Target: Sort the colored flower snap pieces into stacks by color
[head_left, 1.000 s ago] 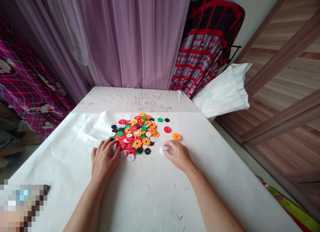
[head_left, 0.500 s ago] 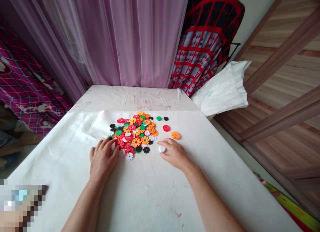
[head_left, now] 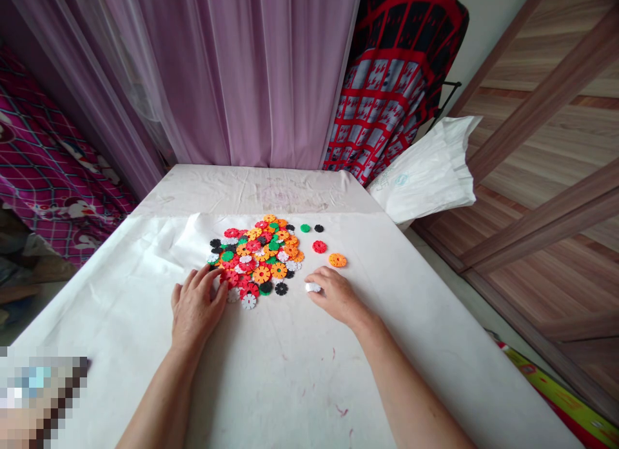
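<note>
A heap of plastic snowflake discs [head_left: 262, 274] in red, orange, green, black and white lies on the cloth-covered table [head_left: 271, 371]. My left hand [head_left: 197, 307] rests at the heap's left edge, its curved fingers and thumb apart, fingertips by the red discs. To the right of the heap, my right hand [head_left: 333, 295] pinches a white snowflake disc [head_left: 313, 287] between thumb and fingers, at the table surface; it may be a small stack. Beyond that hand sit an orange disc [head_left: 337, 260], a red disc [head_left: 320, 247], a green disc [head_left: 305, 228] and a black disc [head_left: 319, 228].
A white bag [head_left: 425, 171] stands off the table's right edge. Purple curtains [head_left: 251, 81] hang behind the far edge. A pixelated object [head_left: 43, 397] lies at the near left. Wooden panel doors [head_left: 546, 178] are on the right.
The white disc in my right hand has tilted a little and shows more of its edge. My left hand has stayed at the heap. The view has shifted slightly.
</note>
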`<action>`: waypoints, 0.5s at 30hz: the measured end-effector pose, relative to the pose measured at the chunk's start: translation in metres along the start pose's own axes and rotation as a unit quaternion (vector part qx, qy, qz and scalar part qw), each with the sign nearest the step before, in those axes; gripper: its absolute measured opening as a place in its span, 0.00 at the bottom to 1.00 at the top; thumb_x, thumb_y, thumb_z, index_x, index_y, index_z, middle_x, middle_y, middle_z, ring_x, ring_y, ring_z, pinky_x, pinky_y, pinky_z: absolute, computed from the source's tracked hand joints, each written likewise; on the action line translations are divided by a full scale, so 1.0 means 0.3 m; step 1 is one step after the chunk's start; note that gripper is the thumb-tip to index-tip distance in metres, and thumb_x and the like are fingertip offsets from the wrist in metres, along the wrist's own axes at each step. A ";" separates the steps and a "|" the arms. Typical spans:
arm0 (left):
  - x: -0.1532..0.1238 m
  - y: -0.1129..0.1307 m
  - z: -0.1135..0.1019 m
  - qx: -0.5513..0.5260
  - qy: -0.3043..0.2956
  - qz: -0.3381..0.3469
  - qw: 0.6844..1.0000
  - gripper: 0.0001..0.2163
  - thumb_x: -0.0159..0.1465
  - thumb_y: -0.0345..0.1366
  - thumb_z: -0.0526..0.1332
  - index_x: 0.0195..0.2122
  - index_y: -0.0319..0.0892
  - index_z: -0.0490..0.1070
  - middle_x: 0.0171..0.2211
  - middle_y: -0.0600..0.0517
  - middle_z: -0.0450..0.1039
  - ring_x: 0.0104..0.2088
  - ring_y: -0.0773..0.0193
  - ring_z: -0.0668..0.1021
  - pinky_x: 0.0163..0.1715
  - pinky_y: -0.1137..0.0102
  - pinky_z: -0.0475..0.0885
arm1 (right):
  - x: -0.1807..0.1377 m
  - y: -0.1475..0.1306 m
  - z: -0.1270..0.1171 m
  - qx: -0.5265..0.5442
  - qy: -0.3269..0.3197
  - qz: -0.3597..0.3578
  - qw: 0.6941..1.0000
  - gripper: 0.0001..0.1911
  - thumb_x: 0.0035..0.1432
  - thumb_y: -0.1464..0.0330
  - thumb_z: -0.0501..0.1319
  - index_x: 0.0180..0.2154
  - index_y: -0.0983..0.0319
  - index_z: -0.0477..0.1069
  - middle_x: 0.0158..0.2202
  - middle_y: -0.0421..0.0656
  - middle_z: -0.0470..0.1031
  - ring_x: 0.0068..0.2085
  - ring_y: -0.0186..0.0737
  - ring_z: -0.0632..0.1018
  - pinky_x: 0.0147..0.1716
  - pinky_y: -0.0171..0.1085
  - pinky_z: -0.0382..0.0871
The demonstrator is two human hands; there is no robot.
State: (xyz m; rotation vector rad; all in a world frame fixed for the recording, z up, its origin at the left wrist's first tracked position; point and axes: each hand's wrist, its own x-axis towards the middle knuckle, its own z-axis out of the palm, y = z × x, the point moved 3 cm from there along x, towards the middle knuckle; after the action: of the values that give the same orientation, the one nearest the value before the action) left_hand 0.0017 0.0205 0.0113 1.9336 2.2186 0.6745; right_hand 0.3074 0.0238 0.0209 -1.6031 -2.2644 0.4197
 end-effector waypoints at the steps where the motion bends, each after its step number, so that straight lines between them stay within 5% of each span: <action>1: 0.000 0.001 0.000 0.001 -0.003 -0.002 1.000 0.22 0.70 0.48 0.49 0.54 0.47 0.76 0.64 0.44 0.70 0.67 0.46 0.66 0.66 0.44 0.55 | -0.002 -0.005 -0.006 -0.011 0.006 0.002 1.000 0.14 0.58 0.73 0.65 0.46 0.56 0.79 0.45 0.43 0.77 0.48 0.41 0.77 0.50 0.38 0.69; 6: -0.002 0.004 -0.001 -0.004 -0.002 -0.006 1.000 0.20 0.70 0.47 0.50 0.54 0.49 0.76 0.64 0.46 0.70 0.67 0.48 0.66 0.67 0.44 0.55 | 0.015 -0.095 -0.016 -0.063 0.054 0.009 0.997 0.10 0.62 0.64 0.65 0.45 0.55 0.79 0.45 0.45 0.78 0.48 0.45 0.76 0.49 0.41 0.69; 11: -0.005 0.005 0.000 -0.007 -0.005 -0.009 1.000 0.21 0.70 0.46 0.49 0.55 0.48 0.76 0.65 0.46 0.69 0.68 0.47 0.65 0.67 0.44 0.54 | 0.066 -0.221 0.044 -0.134 -0.006 0.032 0.991 0.12 0.61 0.56 0.67 0.38 0.57 0.80 0.41 0.48 0.78 0.47 0.48 0.75 0.44 0.42 0.69; 15: -0.005 0.005 0.002 -0.004 -0.001 -0.006 1.000 0.20 0.70 0.46 0.50 0.55 0.48 0.76 0.65 0.45 0.70 0.67 0.47 0.66 0.67 0.44 0.54 | 0.085 -0.258 0.076 -0.151 -0.018 0.034 0.988 0.10 0.62 0.59 0.66 0.39 0.58 0.79 0.41 0.49 0.79 0.46 0.48 0.76 0.42 0.41 0.70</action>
State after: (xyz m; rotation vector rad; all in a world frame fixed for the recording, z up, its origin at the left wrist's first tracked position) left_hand 0.0034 0.0192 0.0112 1.9142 2.2203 0.6780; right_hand 0.2241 0.0219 0.0355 -1.8321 -2.3965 0.1257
